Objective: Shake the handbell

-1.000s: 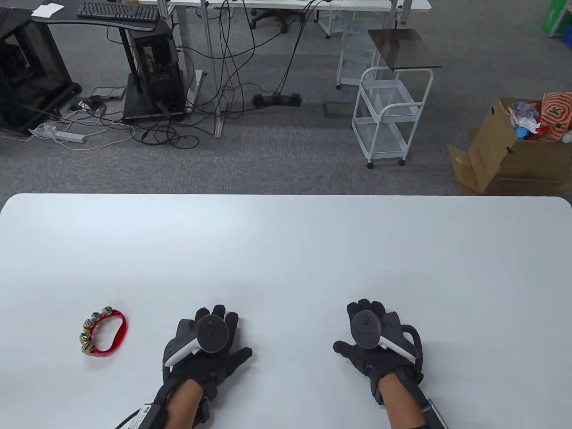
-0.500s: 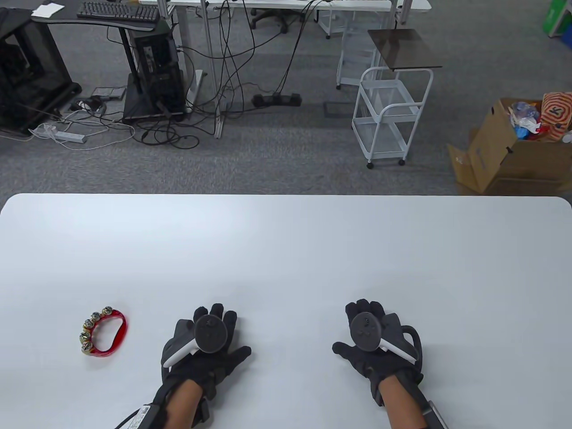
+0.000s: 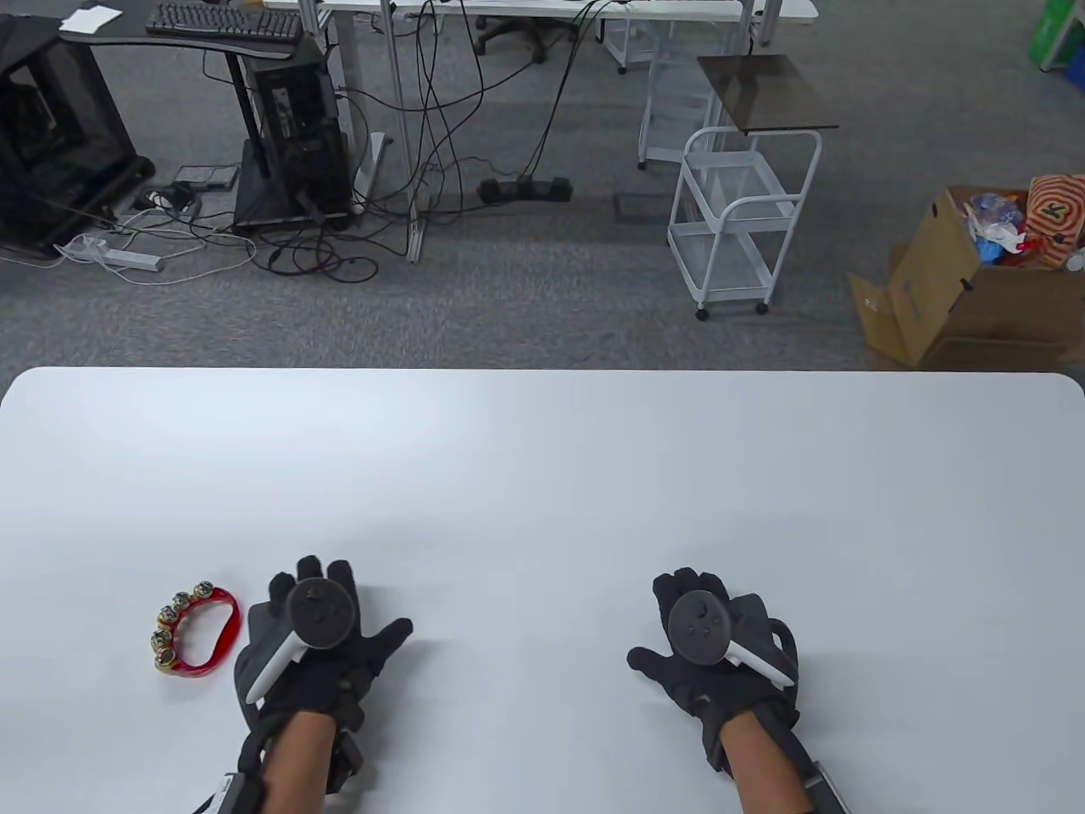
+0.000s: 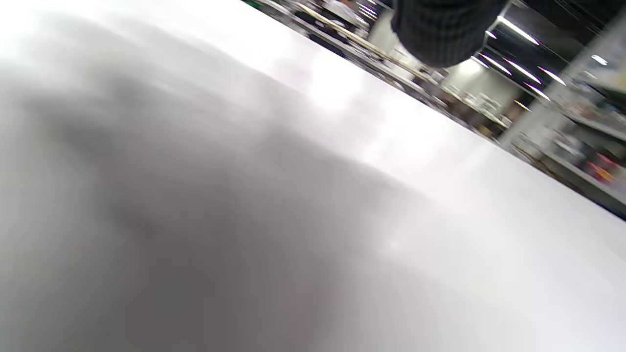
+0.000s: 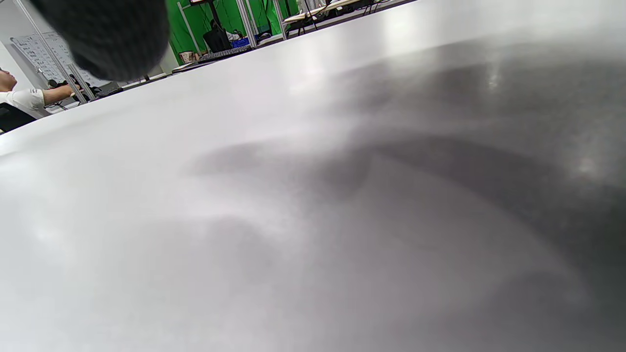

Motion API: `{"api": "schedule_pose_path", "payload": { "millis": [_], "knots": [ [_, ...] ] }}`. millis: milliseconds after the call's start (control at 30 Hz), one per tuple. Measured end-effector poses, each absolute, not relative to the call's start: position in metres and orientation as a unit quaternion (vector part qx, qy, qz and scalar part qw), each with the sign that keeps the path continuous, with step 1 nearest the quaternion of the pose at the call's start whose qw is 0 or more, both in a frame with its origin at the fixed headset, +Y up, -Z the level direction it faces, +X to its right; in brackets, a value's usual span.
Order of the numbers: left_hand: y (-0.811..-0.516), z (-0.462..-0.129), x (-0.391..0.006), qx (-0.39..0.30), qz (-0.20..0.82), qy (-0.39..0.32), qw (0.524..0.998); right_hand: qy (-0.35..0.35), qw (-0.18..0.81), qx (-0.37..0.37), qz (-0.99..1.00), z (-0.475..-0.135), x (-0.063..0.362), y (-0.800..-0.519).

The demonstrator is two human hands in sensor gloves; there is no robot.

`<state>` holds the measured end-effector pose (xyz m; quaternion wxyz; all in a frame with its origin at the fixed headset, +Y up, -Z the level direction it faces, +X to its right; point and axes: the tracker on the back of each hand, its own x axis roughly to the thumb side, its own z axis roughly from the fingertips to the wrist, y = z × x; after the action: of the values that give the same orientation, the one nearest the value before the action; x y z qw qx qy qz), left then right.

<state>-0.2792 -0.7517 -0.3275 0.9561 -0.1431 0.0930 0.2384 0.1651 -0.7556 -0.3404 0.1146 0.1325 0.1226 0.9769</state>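
Note:
The handbell [image 3: 197, 629] is a red plastic ring handle with several gold jingle bells along its left side. It lies flat on the white table [image 3: 542, 458] at the near left. My left hand [image 3: 315, 632] is palm down just right of the handbell, fingers spread, holding nothing and apart from the bell by a small gap. My right hand [image 3: 703, 632] rests palm down at the near right, fingers spread and empty. In the left wrist view only one fingertip [image 4: 442, 32] and bare table show. In the right wrist view one fingertip [image 5: 105, 36] shows.
Beyond the table's far edge the floor holds a white wire cart [image 3: 737, 220], a cardboard box [image 3: 966, 288] and desks with cables [image 3: 424, 127].
My left hand has slid left across the table and now sits next to the handbell. My right hand has barely moved.

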Motion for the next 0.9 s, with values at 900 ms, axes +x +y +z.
{"api": "schedule_pose_path", "payload": {
  "millis": [900],
  "knots": [
    [-0.761, -0.319, -0.323, -0.079, 0.163, 0.34, 0.923, 0.102, 0.142, 0.139, 0.975, -0.337, 0.171, -0.75]
  ]
}}
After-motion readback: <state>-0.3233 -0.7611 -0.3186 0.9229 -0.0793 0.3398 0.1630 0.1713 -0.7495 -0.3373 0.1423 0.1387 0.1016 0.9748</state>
